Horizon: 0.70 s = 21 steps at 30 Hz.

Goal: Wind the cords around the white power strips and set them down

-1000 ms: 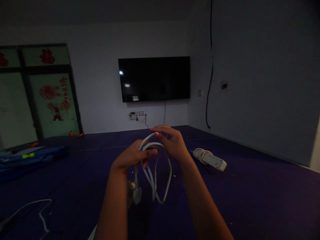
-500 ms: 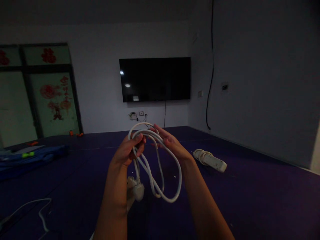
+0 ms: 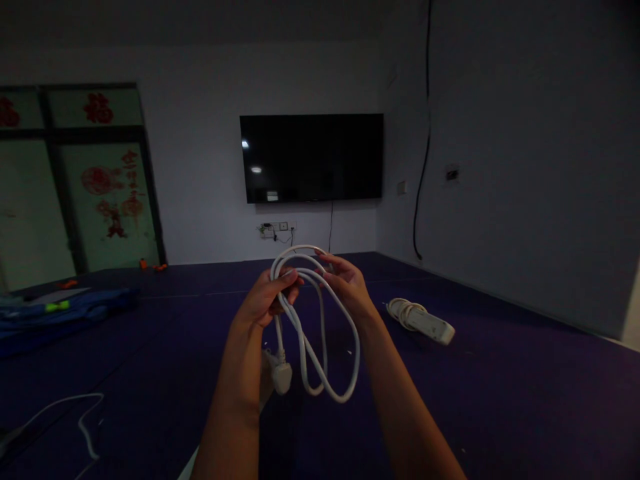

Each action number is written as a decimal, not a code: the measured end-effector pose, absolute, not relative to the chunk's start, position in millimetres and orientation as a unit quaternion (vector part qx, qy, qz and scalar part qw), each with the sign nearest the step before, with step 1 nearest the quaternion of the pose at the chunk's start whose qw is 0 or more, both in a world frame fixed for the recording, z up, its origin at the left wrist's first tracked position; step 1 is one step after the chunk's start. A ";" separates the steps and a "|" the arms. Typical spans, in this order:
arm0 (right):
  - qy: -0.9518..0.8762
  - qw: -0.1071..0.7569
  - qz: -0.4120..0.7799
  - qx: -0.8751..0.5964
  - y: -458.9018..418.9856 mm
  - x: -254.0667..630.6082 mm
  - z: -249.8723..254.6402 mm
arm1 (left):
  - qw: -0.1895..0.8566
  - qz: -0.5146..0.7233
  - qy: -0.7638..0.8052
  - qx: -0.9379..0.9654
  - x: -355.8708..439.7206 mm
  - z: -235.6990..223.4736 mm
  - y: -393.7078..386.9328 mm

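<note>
A white power cord (image 3: 354, 373) hangs in loose loops between my two hands, above the purple floor. My left hand (image 3: 270, 295) is closed on the gathered loops, thumb across the top. From below it the cord's white plug (image 3: 282, 377) dangles. Fingers of my right hand (image 3: 346, 283) are bent around the upper right of the loops, thumb and fingertips pinching the cord. Behind the plug, partly hidden by my left forearm, is a pale object I cannot make out.
On the floor to the right lies a white power strip (image 3: 433, 325) with its cord wound around it. Another white cable (image 3: 83, 427) lies at lower left, near blue cloth (image 3: 95, 307). A television (image 3: 313, 159) hangs on the far wall above sockets (image 3: 280, 228).
Both hands and the loops have shifted slightly to the right. My right fingers have closed in on the cord, having been straighter before. The plug has swung a little.
</note>
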State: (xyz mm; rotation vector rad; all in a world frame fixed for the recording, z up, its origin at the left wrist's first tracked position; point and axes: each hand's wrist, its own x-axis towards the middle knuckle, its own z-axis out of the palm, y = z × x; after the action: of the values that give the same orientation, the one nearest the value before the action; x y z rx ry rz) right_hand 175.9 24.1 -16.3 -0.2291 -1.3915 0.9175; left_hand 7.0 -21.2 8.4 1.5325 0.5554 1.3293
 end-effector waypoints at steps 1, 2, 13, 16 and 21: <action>-0.613 0.673 0.397 -0.116 26.2 173.5 -17.5 | 0.504 0.551 0.221 0.628 7.4 8.0 -21.1; -0.614 0.676 0.387 -0.130 27.9 171.1 -18.6 | 0.510 0.558 0.214 0.619 8.0 7.8 -21.0; -0.649 0.588 0.465 -0.129 24.3 155.9 -23.7 | 0.408 0.699 0.238 0.537 19.8 13.6 -14.8; -0.649 0.545 0.514 -0.132 23.1 159.7 -21.9 | 0.379 0.729 0.258 0.509 22.8 12.9 -11.0; -0.649 0.509 0.550 -0.131 20.5 162.9 -20.2 | 0.351 0.744 0.292 0.487 24.5 11.1 -5.6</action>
State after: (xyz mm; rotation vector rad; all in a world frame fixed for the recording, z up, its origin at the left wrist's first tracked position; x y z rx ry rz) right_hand 162.9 20.5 -20.2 -0.3150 -1.5634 1.3236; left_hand 24.5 -5.6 11.1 1.2602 0.7570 1.9271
